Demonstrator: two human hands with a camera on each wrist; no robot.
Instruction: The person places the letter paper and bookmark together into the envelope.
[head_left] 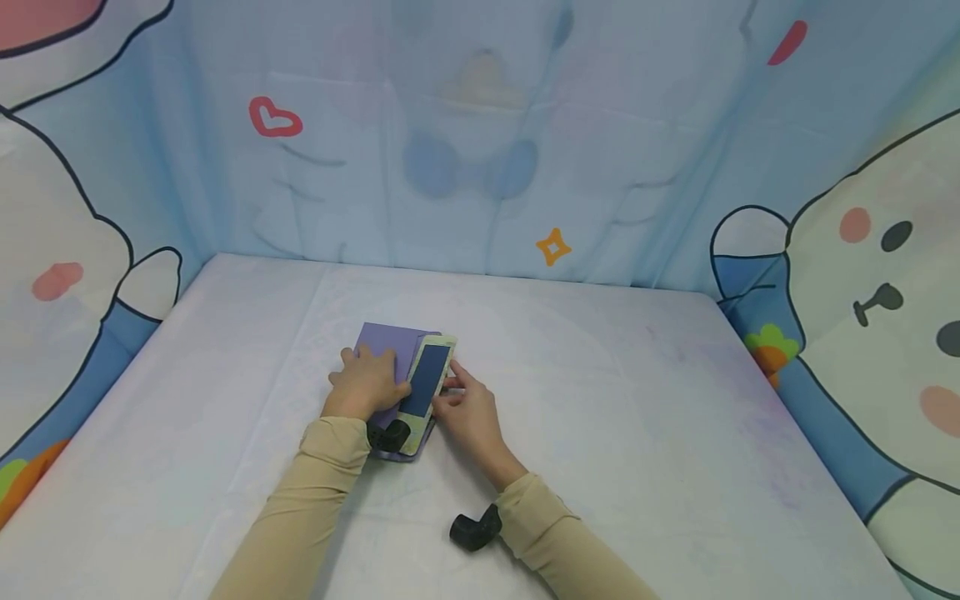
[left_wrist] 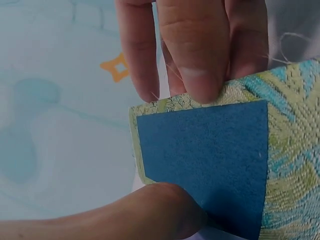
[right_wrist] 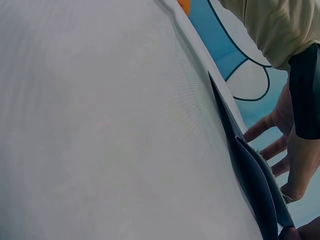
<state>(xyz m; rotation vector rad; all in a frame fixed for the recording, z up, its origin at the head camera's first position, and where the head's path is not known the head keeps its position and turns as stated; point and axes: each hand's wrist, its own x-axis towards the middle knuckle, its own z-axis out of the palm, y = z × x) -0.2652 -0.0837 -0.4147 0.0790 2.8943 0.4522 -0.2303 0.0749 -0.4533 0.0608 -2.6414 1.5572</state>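
Observation:
A thin purple folder-like item (head_left: 392, 337) lies on the white-covered table. Over its right part lies a narrow piece covered in green, yellow and turquoise patterned fabric (left_wrist: 295, 125), with a dark blue panel (head_left: 426, 379). My left hand (head_left: 363, 387) rests on the purple part with fingers spread. Its thumb (left_wrist: 155, 210) touches the blue panel's edge. With thumb and fingers my right hand (head_left: 472, 417) pinches the patterned piece's right edge. Seen edge-on in the right wrist view, the dark layers (right_wrist: 255, 182) stand slightly apart. How they are joined is hidden.
White cloth covers the table (head_left: 637, 417). A blue cartoon-printed curtain (head_left: 480, 167) hangs behind it and along both sides. Black straps with camera mounts (head_left: 476, 529) sit at both wrists, close to the tabletop.

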